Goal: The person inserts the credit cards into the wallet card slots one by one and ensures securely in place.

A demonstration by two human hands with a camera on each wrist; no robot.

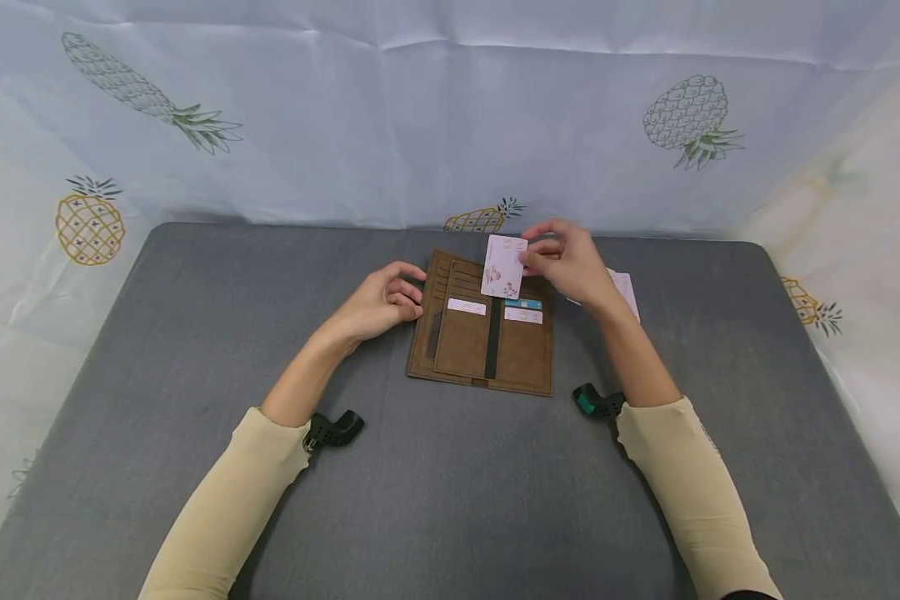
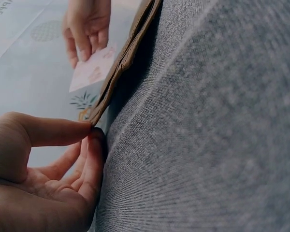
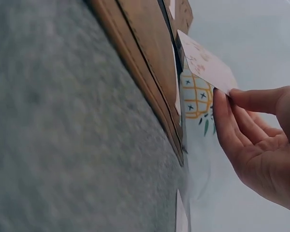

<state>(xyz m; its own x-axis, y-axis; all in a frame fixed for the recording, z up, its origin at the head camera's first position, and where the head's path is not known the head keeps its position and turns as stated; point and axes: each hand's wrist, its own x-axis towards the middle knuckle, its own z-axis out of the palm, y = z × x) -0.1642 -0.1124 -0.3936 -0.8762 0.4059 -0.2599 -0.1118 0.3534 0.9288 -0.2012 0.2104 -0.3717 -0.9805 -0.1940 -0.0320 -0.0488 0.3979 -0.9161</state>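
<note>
A brown wallet [image 1: 465, 350] lies spread open on the grey table, a dark band down its middle. Pink cards [image 1: 467, 307] and a blue card [image 1: 523, 304] poke out of its slots. My left hand [image 1: 382, 304] pinches the wallet's left edge between thumb and fingers, as the left wrist view shows up close. Above the wallet's upper part, my right hand [image 1: 570, 262] holds a pink patterned card [image 1: 504, 267] by its right edge, between thumb and fingertips. In the right wrist view this card [image 3: 205, 63] is tilted over the wallet [image 3: 135, 43].
More pink cards [image 1: 625, 293] lie on the table [image 1: 450, 483] to the right of the wallet, partly hidden behind the right wrist. A white curtain [image 1: 390, 108] with printed pineapples hangs along the table's far edge. Black wrist-camera mounts [image 1: 333, 431] sit at both sleeves.
</note>
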